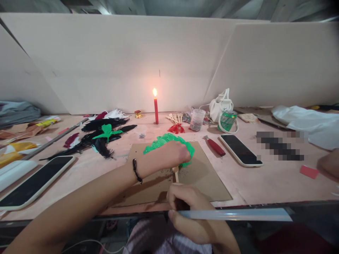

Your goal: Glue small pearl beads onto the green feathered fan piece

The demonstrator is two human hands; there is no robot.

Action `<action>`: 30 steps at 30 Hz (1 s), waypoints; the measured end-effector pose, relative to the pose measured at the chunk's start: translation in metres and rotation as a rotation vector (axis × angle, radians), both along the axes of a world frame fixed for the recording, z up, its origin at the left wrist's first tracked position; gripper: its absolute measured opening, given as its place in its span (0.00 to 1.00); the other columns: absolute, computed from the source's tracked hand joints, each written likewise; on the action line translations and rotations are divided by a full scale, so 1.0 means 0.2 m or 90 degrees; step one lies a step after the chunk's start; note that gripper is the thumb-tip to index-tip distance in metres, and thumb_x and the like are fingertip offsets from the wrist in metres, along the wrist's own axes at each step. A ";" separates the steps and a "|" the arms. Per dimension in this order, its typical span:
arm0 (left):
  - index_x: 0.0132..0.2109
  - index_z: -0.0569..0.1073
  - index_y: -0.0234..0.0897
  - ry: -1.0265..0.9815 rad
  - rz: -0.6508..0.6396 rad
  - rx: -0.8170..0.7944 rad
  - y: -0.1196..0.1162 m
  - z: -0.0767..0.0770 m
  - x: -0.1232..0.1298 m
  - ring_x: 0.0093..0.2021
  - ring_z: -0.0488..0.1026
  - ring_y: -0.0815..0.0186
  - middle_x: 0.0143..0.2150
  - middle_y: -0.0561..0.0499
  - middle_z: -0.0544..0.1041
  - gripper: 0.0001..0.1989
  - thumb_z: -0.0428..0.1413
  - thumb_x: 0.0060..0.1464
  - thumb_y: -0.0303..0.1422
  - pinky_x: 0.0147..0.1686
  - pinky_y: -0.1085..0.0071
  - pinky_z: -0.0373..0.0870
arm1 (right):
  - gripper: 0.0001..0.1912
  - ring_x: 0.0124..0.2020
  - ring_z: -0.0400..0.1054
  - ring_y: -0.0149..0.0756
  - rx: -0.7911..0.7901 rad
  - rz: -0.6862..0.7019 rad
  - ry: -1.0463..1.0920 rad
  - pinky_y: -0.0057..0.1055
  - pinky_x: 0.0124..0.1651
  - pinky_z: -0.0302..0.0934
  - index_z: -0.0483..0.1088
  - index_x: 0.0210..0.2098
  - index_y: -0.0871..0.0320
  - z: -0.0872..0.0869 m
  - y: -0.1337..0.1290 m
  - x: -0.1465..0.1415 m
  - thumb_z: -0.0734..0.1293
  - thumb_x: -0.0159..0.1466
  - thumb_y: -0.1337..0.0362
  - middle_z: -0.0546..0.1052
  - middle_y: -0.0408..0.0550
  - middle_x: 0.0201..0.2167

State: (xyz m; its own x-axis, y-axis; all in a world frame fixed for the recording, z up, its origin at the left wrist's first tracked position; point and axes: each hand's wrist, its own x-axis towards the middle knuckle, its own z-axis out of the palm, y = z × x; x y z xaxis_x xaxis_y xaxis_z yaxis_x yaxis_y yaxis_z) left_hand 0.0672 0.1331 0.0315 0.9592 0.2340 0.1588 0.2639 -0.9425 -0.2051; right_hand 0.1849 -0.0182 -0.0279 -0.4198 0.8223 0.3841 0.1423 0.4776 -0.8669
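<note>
A green fan-shaped piece [161,141] with small shiny dots on its scalloped edge lies on a cardboard sheet [209,180]. Its pale wooden handle [176,174] points toward me. My left hand [181,153] reaches across and rests over the right part of the fan, curled shut; the fingertips and anything between them are hidden. Below the handle, my right hand [189,211] is closed around a long translucent glue stick [235,214], which lies level and sticks out to the right. The stick's left end, by my thumb, looks dark.
A lit red candle [156,111] stands beyond the cardboard. To its right are a clear cup [197,120], a green can [227,121], a red-handled tool [215,146] and a phone [241,150]. Black feathers [102,135] and another phone [37,181] lie left. Another person's hand [328,164] shows at right.
</note>
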 end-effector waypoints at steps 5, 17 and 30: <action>0.27 0.76 0.35 0.030 -0.006 -0.005 -0.05 0.04 -0.02 0.26 0.70 0.66 0.25 0.52 0.77 0.17 0.58 0.52 0.09 0.27 0.67 0.56 | 0.09 0.28 0.62 0.36 -0.007 -0.005 0.001 0.33 0.32 0.53 0.60 0.28 0.51 -0.01 0.00 0.00 0.67 0.56 0.66 0.68 0.38 0.25; 0.26 0.75 0.34 0.016 -0.014 0.005 0.01 -0.03 0.01 0.24 0.69 0.66 0.24 0.50 0.78 0.16 0.60 0.54 0.11 0.26 0.67 0.55 | 0.09 0.29 0.62 0.35 -0.026 0.001 -0.001 0.32 0.33 0.52 0.61 0.29 0.51 -0.02 -0.01 0.00 0.67 0.58 0.68 0.68 0.38 0.26; 0.29 0.79 0.36 0.021 -0.040 0.000 0.02 0.00 -0.02 0.28 0.70 0.65 0.27 0.50 0.80 0.14 0.59 0.54 0.13 0.27 0.66 0.57 | 0.09 0.31 0.64 0.38 -0.023 -0.006 -0.021 0.34 0.35 0.54 0.61 0.30 0.51 -0.05 -0.01 0.01 0.67 0.61 0.66 0.69 0.40 0.28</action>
